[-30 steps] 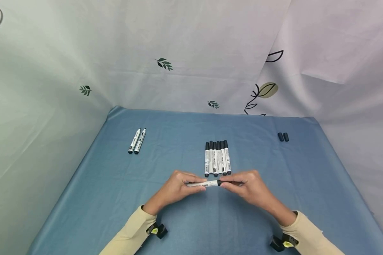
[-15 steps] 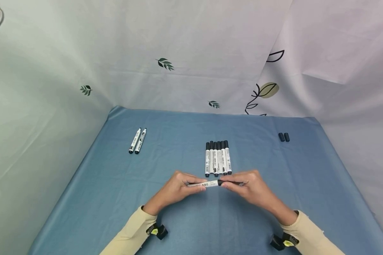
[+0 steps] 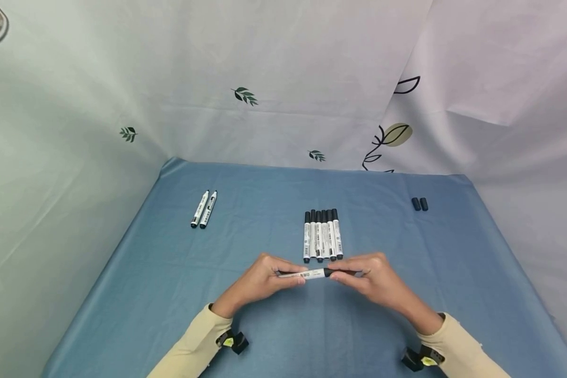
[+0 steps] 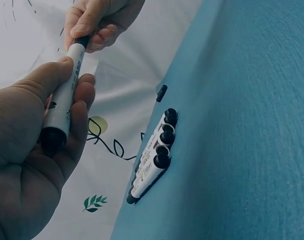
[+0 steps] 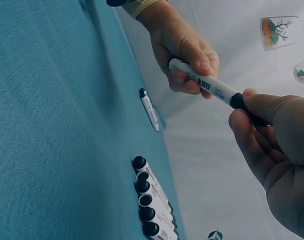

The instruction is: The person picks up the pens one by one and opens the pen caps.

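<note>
A white marker (image 3: 314, 274) with a black cap (image 5: 237, 101) is held level between both hands, above the blue cloth. The left hand (image 3: 264, 278) grips its barrel near the black end plug (image 4: 53, 139), thumb on one side and fingers curled on the other. At the other end, the right hand (image 3: 366, 273) pinches the cap between thumb and fingers. In both wrist views the cap sits on the barrel; its far end is partly hidden by the right hand. Just beyond the hands lies a row of several capped markers (image 3: 322, 236), side by side.
Two uncapped markers (image 3: 203, 209) lie together at the far left of the blue cloth (image 3: 255, 210). At the far right are two loose black caps (image 3: 420, 204). A pale patterned curtain (image 3: 274, 63) rises behind and along both sides of the table.
Very little differs. The right hand and the capped end of the marker have shifted slightly to the right; both hands keep their hold, and the things on the cloth stay put.
</note>
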Demonstrator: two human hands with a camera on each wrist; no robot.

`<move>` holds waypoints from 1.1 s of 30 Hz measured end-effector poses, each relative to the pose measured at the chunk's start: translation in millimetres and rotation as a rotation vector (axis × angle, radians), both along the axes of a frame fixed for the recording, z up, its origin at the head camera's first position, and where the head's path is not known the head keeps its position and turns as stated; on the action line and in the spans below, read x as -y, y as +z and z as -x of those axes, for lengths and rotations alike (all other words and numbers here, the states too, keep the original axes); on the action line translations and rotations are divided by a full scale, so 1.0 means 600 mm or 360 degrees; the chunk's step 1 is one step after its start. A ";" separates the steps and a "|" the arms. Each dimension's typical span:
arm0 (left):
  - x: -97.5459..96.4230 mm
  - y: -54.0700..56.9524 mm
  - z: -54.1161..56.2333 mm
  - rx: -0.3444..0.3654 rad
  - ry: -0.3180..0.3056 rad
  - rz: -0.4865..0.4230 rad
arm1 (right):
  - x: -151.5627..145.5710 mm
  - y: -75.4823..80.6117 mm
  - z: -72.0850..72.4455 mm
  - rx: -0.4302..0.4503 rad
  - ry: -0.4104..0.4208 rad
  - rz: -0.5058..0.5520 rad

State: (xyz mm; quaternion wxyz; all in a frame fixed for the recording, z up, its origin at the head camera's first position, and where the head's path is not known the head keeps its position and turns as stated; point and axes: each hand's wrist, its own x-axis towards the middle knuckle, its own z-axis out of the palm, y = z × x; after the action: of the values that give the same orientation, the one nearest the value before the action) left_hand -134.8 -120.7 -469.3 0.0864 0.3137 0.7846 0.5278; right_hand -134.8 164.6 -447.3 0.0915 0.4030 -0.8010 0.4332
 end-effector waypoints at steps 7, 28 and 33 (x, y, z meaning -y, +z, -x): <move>0.002 0.001 0.001 0.0009 -0.0017 0.0026 | -0.002 -0.004 0.000 -0.0031 0.0033 0.0032; 0.019 0.031 -0.009 0.0083 0.0249 -0.0181 | -0.021 0.004 0.006 -0.0094 -0.0146 0.0161; 0.028 0.026 -0.005 0.0042 0.0317 -0.0185 | -0.029 0.007 0.005 -0.0041 -0.0290 0.0142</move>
State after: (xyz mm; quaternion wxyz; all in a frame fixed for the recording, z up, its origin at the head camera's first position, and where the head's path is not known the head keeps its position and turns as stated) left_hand -131.7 -137.6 -453.5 0.0254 0.2318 0.7787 0.5825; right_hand -137.5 181.8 -443.1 0.1586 0.3296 -0.8129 0.4532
